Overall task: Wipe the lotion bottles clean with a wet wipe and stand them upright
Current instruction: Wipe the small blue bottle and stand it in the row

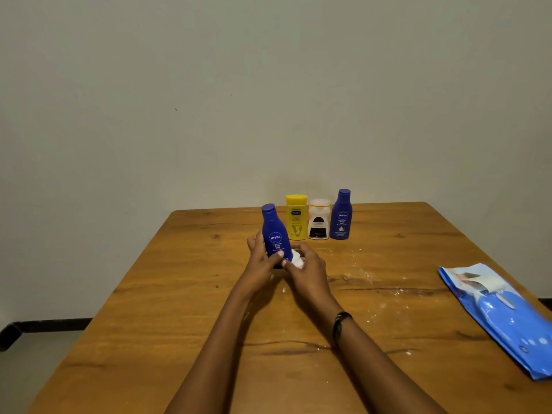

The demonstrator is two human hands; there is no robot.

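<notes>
Just left of the frame's centre, we held the blue lotion bottle (pixel 275 234) almost upright, leaning a little to the left. Our left hand (pixel 259 261) curled round its lower body, with the thumb across the front below the label. Our right hand (pixel 309 271) pinched a bunched wet wipe (pixel 297 260) against the bottle's lower right side.

We judged the bottle to be light, stiff plastic with a glossy skin, likely slippery once damp. The broad lower body seemed the place to grip, which would leave the neck and cap free for wiping. The wipe looked soft and limp, and we thought it best kept bunched.

Behind, in a row just right of centre, stood the yellow bottle (pixel 296 218), the white bottle (pixel 319 220) and the second blue bottle (pixel 342 215), all upright. The wipe pack (pixel 504 324) lay at the right edge of the table (pixel 143 294), partly cut off by the frame.

Our hands hid the held bottle's base, so we could not tell whether it touched the table. Its back was unseen, and any remaining dirt was too small to make out.
</notes>
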